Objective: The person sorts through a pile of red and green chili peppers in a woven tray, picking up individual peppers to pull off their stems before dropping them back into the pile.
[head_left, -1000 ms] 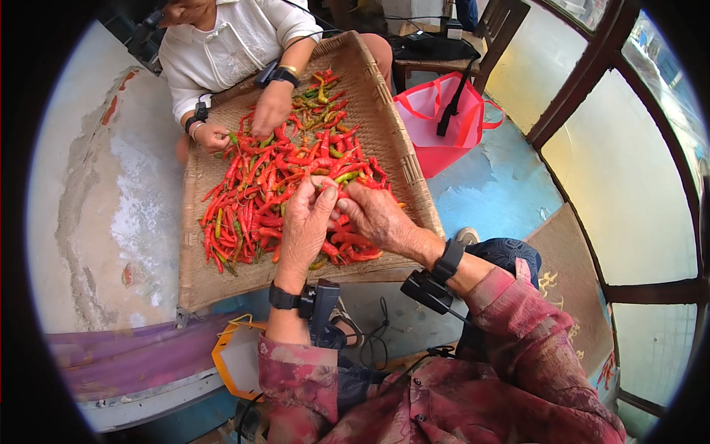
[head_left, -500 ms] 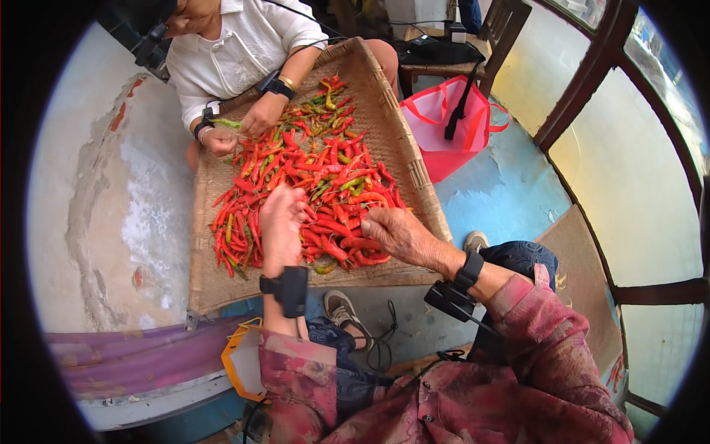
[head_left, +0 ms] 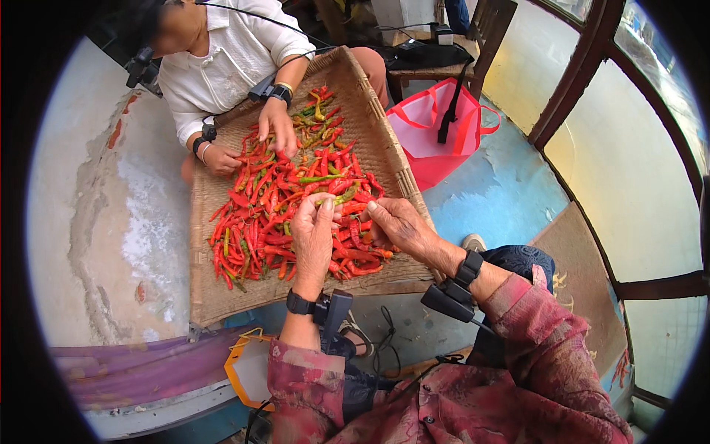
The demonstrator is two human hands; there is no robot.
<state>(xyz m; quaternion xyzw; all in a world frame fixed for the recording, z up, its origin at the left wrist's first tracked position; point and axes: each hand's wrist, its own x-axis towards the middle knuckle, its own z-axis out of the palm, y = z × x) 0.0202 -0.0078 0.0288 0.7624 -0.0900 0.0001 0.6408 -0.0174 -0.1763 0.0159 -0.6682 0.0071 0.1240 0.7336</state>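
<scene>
While the maroon patterned sleeves (head_left: 307,381) reached in from the lower edge, the left hand (head_left: 313,231) pinched one end of a yellow-green pepper (head_left: 346,194) above the heap. Just beside it, the right hand (head_left: 405,228) had its thumb and fingers drawn narrow; I could not tell whether they gripped anything. Beneath both, mostly red peppers (head_left: 255,233) lay piled in a shallow woven tray (head_left: 222,302). Across it, a co-worker in a white shirt (head_left: 216,70) had both hands (head_left: 278,130) at the pile's far side. Beyond the tray's right edge stood a pink-and-red bag (head_left: 436,159), near a wooden chair (head_left: 489,41).
</scene>
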